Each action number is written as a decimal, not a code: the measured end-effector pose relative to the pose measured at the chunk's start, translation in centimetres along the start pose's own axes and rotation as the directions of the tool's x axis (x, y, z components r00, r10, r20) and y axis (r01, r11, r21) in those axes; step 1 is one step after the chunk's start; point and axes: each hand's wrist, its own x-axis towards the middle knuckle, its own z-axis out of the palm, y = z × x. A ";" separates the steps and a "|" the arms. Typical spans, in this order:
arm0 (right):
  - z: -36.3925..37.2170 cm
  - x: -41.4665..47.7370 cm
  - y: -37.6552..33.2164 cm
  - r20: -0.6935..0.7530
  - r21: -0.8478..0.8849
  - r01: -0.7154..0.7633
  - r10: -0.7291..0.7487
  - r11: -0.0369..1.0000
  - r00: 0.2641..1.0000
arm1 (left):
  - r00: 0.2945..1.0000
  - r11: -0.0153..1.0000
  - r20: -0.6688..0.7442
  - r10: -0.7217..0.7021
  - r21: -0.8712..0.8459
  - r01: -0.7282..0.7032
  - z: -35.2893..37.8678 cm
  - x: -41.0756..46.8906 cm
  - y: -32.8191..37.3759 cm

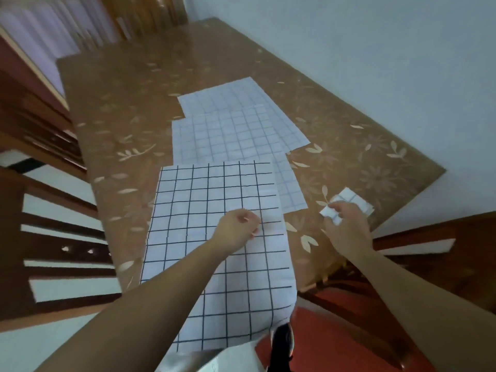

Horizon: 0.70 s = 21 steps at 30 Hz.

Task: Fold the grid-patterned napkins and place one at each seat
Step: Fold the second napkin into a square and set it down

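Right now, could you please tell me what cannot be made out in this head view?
Head view:
- Small folded white grid napkin: right hand grips it and covers its near part; fold count hidden.
- Left hand: fingers curled under; whether they pinch the large black-gridded white napkin is unclear.
- Pale spread napkins farther back: overlapping and blurred; their number is uncertain.
- Wooden chairs: cut off by the frame edges.

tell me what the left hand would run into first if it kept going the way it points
Probably the paler grid napkin, lying flat just beyond the dark-grid napkin that the left hand is over. Nothing upright stands in that line; the hand's height is unclear.
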 end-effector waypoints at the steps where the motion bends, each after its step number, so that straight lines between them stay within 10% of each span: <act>1: 0.7 -1.8 -1.1 0.048 0.002 0.001 -0.001 1.000 0.999 | 1.000 1.000 -0.008 0.007 0.022 -0.006 -1.3 -1.1 -0.9; 10: 9.1 -15.9 -2.3 0.197 0.248 -0.294 0.250 0.923 0.948 | 0.993 0.926 0.080 0.083 0.363 -0.107 -7.6 -8.9 -11.2; 21: 10.5 -18.7 -2.4 0.242 0.456 -0.470 0.404 0.755 0.882 | 0.981 0.531 0.194 -0.002 0.832 -0.164 -6.8 -13.6 -17.7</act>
